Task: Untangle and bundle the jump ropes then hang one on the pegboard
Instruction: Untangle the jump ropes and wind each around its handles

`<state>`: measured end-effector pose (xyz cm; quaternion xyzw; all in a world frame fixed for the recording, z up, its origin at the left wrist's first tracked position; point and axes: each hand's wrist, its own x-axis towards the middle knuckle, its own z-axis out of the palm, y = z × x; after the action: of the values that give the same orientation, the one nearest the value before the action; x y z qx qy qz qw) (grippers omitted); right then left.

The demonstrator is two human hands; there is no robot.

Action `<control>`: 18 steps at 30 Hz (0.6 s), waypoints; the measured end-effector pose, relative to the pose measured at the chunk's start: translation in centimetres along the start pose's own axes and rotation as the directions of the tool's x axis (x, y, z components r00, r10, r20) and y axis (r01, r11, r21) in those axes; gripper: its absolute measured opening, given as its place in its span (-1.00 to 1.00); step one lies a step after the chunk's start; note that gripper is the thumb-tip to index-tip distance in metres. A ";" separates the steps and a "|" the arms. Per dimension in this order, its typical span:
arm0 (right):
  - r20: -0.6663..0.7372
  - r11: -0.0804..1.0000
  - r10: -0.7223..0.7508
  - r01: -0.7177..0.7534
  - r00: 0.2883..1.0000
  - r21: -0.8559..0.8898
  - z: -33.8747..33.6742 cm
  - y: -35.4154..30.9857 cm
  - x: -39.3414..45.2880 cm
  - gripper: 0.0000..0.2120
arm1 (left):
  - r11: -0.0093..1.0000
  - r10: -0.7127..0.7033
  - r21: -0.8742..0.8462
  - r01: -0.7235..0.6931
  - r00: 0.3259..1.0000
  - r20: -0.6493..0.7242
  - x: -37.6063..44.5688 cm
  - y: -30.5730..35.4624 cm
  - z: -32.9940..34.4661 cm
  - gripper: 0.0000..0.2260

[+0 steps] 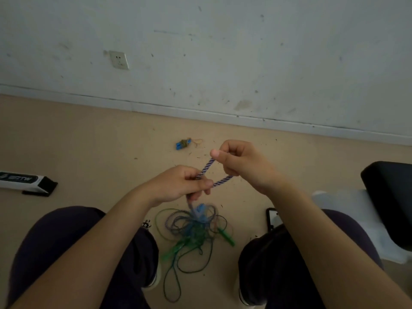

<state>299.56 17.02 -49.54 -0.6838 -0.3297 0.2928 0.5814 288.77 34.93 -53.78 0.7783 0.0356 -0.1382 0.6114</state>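
I'm mid-untangling: my left hand [181,185] and right hand [237,162] both pinch the striped rope [208,167] above the floor tangle [196,226]. Next I'd draw more rope free, gently.

A beige floor [89,141] met a scuffed white wall [223,52] along a pale baseboard [200,112] at the far side. A white wall socket [119,60] sat low on the wall, to the left. On the floor near the baseboard lay a small blue clip [181,144] with a rubber band [198,142] just beside it on the right. At the far left lay a long white and black box [24,182] with lettering too blurred to read. At the right stood a black padded seat [392,197] over something white [356,219], possibly a cloth. A dark phone [270,218] lay near it. Small dark specks [223,166] were scattered on the floor.
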 end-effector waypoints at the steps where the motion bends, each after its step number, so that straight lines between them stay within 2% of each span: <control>1: -0.033 0.999 0.010 -0.011 0.999 -0.030 -0.2 0.2 0.0 -0.65 | 0.998 -0.018 0.053 0.018 1.000 0.000 -0.2 0.0 -0.5 -0.67; 6: -0.288 0.967 -0.039 -0.037 0.957 -0.253 -2.2 1.1 0.0 -0.48 | 0.987 -0.038 0.153 0.054 0.994 -0.104 -1.8 0.1 -4.0 -0.57; 8: -0.403 0.914 -0.113 -0.064 0.908 -0.400 -3.6 1.3 0.0 -0.42 | 0.998 0.021 0.067 -0.007 0.977 -0.214 -2.7 0.1 -5.3 -0.55; 10: -0.442 0.860 -0.173 -0.083 0.880 -0.503 -4.9 1.5 0.0 -0.35 | 0.991 0.065 -0.089 -0.099 0.944 -0.325 -3.2 0.0 -6.3 -0.52; 13: -0.300 0.823 -0.152 -0.047 0.942 -0.565 -4.4 1.7 -0.2 -0.43 | 0.980 0.048 -0.166 -0.109 0.941 -0.334 -3.0 0.1 -5.6 -0.60; 16: -0.128 0.794 -0.112 0.011 0.985 -0.608 -1.8 1.8 -0.5 -0.39 | 0.997 0.025 -0.068 -0.041 0.975 -0.219 -2.2 0.1 -3.0 -0.67; 18: -0.031 0.835 -0.101 0.068 0.994 -0.546 -0.1 1.5 -0.5 -0.39 | 0.999 0.027 -0.040 -0.035 0.982 -0.186 -1.6 0.3 -1.5 -0.64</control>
<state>299.50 16.41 -51.01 -0.8138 -0.4120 0.1411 0.3849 287.54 36.47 -52.75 0.7750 0.0830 -0.0550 0.6240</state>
